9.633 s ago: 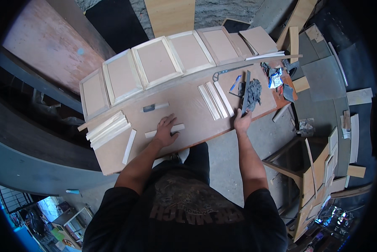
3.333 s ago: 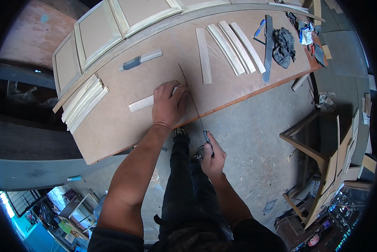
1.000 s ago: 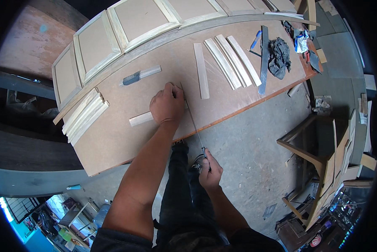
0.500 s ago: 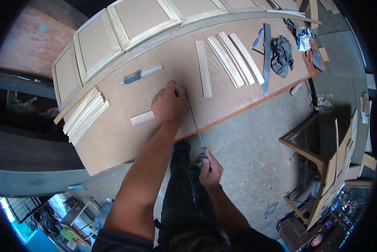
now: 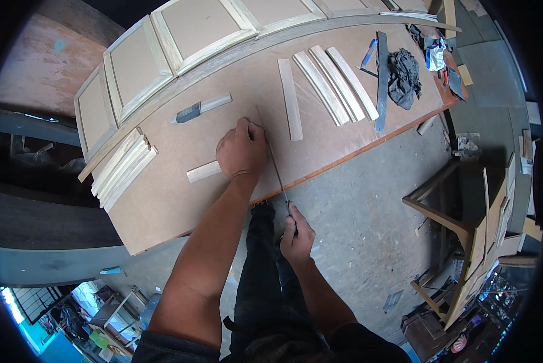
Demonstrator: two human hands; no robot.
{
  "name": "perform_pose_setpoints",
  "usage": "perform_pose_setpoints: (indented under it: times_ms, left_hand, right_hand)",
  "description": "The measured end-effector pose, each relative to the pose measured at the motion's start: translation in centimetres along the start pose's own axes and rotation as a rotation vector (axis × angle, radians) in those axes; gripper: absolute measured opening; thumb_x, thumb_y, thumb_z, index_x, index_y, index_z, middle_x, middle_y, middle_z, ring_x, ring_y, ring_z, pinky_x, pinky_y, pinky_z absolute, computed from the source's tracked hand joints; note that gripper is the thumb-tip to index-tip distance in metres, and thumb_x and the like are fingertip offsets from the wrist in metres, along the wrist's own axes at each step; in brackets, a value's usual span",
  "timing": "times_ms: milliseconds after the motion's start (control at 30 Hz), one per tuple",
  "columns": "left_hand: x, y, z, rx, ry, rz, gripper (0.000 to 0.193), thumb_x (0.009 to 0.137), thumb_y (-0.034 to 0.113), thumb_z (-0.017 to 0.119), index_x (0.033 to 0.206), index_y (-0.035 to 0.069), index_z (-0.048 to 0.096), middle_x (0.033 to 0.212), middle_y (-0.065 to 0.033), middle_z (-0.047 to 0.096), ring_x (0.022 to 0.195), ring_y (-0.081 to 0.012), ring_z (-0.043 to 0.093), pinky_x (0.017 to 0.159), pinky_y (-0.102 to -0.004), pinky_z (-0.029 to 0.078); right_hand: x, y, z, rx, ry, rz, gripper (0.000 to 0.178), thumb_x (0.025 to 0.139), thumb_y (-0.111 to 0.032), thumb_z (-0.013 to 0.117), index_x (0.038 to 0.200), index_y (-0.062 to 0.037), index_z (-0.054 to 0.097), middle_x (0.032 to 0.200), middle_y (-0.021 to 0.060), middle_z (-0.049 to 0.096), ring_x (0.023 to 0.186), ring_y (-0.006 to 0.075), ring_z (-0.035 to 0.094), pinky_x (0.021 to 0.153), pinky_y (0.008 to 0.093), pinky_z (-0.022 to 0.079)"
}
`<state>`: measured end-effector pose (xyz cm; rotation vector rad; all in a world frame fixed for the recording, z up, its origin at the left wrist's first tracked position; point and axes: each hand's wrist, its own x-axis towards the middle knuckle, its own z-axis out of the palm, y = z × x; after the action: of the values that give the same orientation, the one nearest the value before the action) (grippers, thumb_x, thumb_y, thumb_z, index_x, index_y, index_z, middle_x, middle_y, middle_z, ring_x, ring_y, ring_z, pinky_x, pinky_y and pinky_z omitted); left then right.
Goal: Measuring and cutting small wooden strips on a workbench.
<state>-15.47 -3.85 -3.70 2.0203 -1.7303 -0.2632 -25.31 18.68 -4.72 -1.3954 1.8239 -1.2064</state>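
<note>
My left hand (image 5: 241, 150) is closed on a short pale wooden strip (image 5: 203, 172), pressing it to the brown table (image 5: 162, 212). One end of the strip sticks out left of the hand; the rest is hidden beneath it. Just off the table's near edge, my right hand (image 5: 297, 236) grips the handle of a hand saw (image 5: 276, 164). The thin blade, seen edge-on, runs away from me over the tabletop and passes close to the right of my left fingers. Its contact with the wood is hard to make out.
Pale moulding strips (image 5: 123, 169) are stacked at left. A dark-wrapped tool (image 5: 189, 113) lies beyond my left hand. Several strips (image 5: 321, 88), a dark flat bar (image 5: 382, 81) and a crumpled black bag (image 5: 404, 78) lie right. Framed panels (image 5: 205, 30) line the far side.
My right hand has pushed the saw forward, away from me, so the blade reaches farther over the table. The left hand stays on the strip.
</note>
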Motion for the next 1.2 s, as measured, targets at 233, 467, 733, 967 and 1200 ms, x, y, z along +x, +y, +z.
perform_pose_setpoints:
  times_ms: [233,467,733,967,1200]
  left_hand:
    - [0.3,-0.1,-0.3,0.022,-0.019,-0.024,0.018,0.094,0.029,0.062,0.086,0.013,0.062,0.075,-0.0120,0.069,0.073,-0.0357,0.069,0.068,-0.0496,0.053]
    - [0.4,0.1,-0.5,0.021,-0.055,-0.044,0.021,0.096,0.031,0.062,0.088,0.012,0.062,0.079,-0.0124,0.071,0.077,-0.0367,0.070,0.070,-0.0495,0.054]
    - [0.3,-0.1,-0.5,0.009,-0.028,-0.004,0.020,0.099,0.030,0.060,0.092,0.012,0.062,0.074,-0.0136,0.069,0.072,-0.0372,0.069,0.067,-0.0502,0.054]
    - [0.1,0.2,-0.4,-0.031,0.044,0.005,0.022,0.103,0.030,0.056,0.094,0.010,0.060,0.069,-0.0153,0.066,0.067,-0.0380,0.067,0.064,-0.0514,0.053]
    - [0.7,0.5,-0.4,0.036,0.014,-0.035,0.023,0.104,0.031,0.054,0.095,0.010,0.058,0.070,-0.0154,0.066,0.067,-0.0383,0.067,0.063,-0.0515,0.052]
  right_hand:
    - [-1.0,0.0,-0.9,0.032,-0.031,0.003,0.035,0.102,-0.006,0.052,0.125,0.0177,0.062,0.113,0.0361,0.070,0.100,0.0440,0.074,0.086,0.0411,0.059]
    - [-0.1,0.7,0.2,-0.012,0.032,-0.074,0.031,0.100,-0.003,0.056,0.125,0.0144,0.064,0.105,0.0312,0.073,0.089,0.0396,0.076,0.079,0.0401,0.061]
    - [1.3,-1.1,-1.3,0.005,-0.117,0.086,0.035,0.103,-0.006,0.050,0.126,0.0185,0.061,0.110,0.0361,0.071,0.097,0.0425,0.075,0.081,0.0389,0.060]
    - [-2.4,0.8,-2.3,-0.021,0.033,-0.118,0.031,0.100,-0.003,0.056,0.125,0.0129,0.065,0.101,0.0301,0.074,0.076,0.0351,0.075,0.068,0.0388,0.059]
    - [0.9,0.0,-1.1,-0.003,-0.067,0.050,0.031,0.100,-0.002,0.055,0.124,0.0133,0.065,0.103,0.0308,0.074,0.079,0.0369,0.076,0.069,0.0392,0.060]
